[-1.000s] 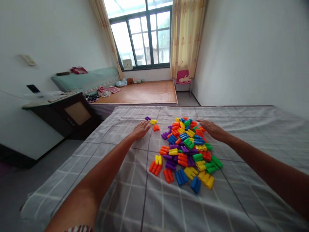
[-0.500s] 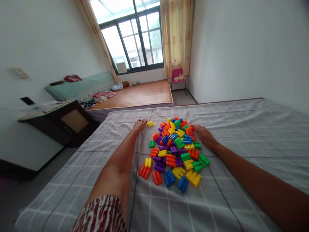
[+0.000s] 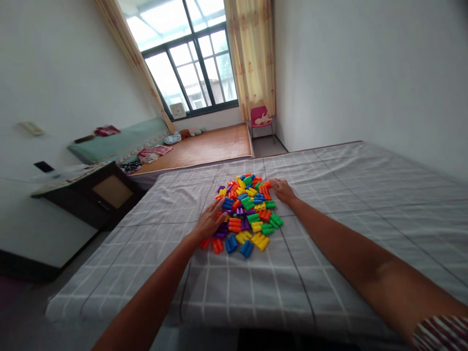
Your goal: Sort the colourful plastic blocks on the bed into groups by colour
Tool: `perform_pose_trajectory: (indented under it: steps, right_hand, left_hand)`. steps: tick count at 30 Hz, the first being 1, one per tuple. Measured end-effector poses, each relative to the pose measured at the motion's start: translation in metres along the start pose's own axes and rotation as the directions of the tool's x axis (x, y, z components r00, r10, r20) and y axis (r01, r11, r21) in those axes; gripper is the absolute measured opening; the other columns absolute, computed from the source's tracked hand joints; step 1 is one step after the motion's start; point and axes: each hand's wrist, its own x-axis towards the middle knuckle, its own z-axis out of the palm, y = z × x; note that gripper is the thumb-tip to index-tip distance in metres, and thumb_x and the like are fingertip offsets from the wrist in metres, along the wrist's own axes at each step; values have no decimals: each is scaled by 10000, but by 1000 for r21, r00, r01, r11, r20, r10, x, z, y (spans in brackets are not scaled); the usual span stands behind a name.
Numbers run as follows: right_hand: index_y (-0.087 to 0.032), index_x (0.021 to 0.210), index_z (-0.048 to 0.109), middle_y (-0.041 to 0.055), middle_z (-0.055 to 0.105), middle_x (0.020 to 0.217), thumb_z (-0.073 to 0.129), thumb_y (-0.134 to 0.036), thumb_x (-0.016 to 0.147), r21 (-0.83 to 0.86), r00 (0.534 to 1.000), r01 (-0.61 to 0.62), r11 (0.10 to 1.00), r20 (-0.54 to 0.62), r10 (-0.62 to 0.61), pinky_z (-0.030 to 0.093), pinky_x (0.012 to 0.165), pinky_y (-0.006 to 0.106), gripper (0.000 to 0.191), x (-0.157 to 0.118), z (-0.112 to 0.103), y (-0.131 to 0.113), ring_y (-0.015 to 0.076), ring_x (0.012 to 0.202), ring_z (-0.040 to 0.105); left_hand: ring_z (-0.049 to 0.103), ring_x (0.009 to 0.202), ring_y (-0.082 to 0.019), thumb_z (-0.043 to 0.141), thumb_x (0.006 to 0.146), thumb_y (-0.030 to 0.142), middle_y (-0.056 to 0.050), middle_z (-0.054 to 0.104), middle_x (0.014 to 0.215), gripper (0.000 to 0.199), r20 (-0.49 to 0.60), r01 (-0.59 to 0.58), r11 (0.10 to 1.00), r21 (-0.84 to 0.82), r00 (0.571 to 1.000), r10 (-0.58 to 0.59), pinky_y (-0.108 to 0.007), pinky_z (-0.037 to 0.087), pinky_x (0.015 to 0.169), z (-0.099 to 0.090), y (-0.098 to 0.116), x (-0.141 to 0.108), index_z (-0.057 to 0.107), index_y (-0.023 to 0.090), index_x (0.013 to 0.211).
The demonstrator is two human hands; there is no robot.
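A heap of plastic building blocks (image 3: 248, 204), shaped like short joined tubes in orange, yellow, green, blue and purple, lies on a grey checked bedsheet (image 3: 234, 287). My left hand (image 3: 212, 221) rests along the heap's left side with its fingers stretched out, covering some blocks. At the heap's far right edge, my right hand (image 3: 282, 189) has its fingertips against an orange block (image 3: 266, 185). Its fingers are loosely bent, and no block shows inside the hand. On the near side lie a blue block (image 3: 246, 248) and a yellow block (image 3: 261, 241).
Beyond the sheet stands a low bed with a brown mat (image 3: 208, 146). A dark cabinet (image 3: 106, 195) is on the left. A pink chair (image 3: 260, 117) with a plush toy stands below the curtain (image 3: 254, 58), beside the window.
My left hand has come nearer and inward, from the far left onto the heap's left side. The stray yellow block there now lies against the heap. My right hand stays at the right edge.
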Motion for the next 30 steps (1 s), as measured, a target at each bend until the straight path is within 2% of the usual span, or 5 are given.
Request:
perform_pose_trajectory:
  steps: [5, 9, 14, 21, 30]
  right_hand:
    - [-176, 1286, 580, 96, 641, 1279, 122, -342, 1030, 13, 992, -64, 998, 109, 62, 448, 985, 318, 550, 8, -26, 11, 180, 1159, 597]
    - [-165, 1305, 578, 113, 567, 1376, 252, -344, 1008, -136, 995, -1, 991, 97, 14, 337, 1101, 371, 476, -9, -59, 47, 211, 1297, 480]
    - [-287, 1430, 460, 75, 369, 1539, 272, -611, 940, -438, 963, -210, 874, 63, 263, 252, 1111, 550, 617, -28, -85, 98, 308, 1400, 311]
    - [-340, 1460, 401, 30, 255, 1594, 152, -607, 944, -490, 948, -257, 833, 41, 317, 186, 1112, 598, 632, 19, -78, 117, 292, 1441, 199]
    - [-382, 1520, 253, 46, 159, 1622, 146, -709, 888, -494, 899, -279, 824, 166, 404, 85, 1057, 737, 720, 55, -60, 132, 382, 1457, 121]
  left_hand:
    - [391, 1384, -230, 324, 956, 498, -80, 441, 1496, 583, -1, 184, 982, 40, 983, -184, -432, 305, 1150, 6, -11, 1, 396, 223, 1464]
    - [349, 1409, -221, 314, 954, 480, -49, 443, 1497, 538, -97, 190, 980, 66, 978, -183, -432, 256, 1173, 2, -22, 15, 479, 240, 1406]
    - [446, 1344, -178, 159, 969, 404, -83, 538, 1415, 596, -85, 314, 948, -61, 944, -318, -369, 341, 1129, -8, -70, 40, 506, 141, 1376]
    - [305, 1429, -256, 291, 939, 467, -73, 338, 1557, 588, -29, 447, 839, 311, 886, -462, -487, 258, 1154, 3, -108, 65, 406, 236, 1468]
    - [153, 1460, -380, 175, 886, 682, -12, 163, 1614, 693, 52, 504, 794, 340, 833, -551, -716, 178, 1061, 10, -118, 93, 252, 393, 1512]
